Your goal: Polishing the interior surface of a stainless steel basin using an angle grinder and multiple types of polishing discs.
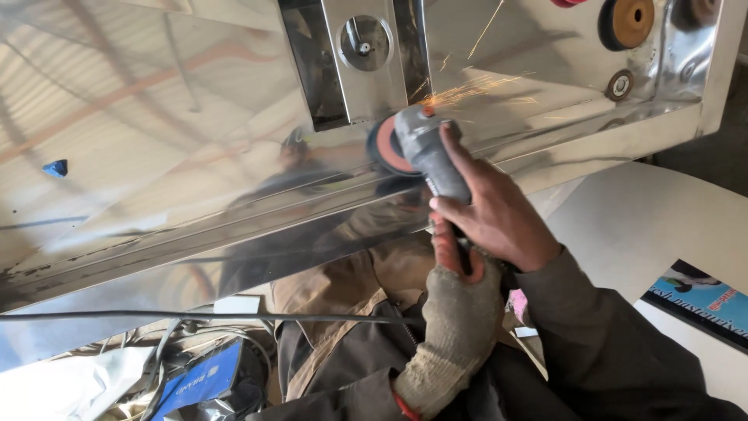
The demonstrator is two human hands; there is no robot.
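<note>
Under the head camera, an angle grinder (425, 148) lies with its long axis running from lower right up to upper left, its reddish disc (383, 146) facing left against a polished stainless steel sheet (179, 132), sparks (467, 90) flying right. Right hand (495, 214) has its fingers wrapped around the grey body; left hand (460, 312), in a frayed knit glove, clenches the rear handle. A black cable (195, 316) crosses below.
</note>
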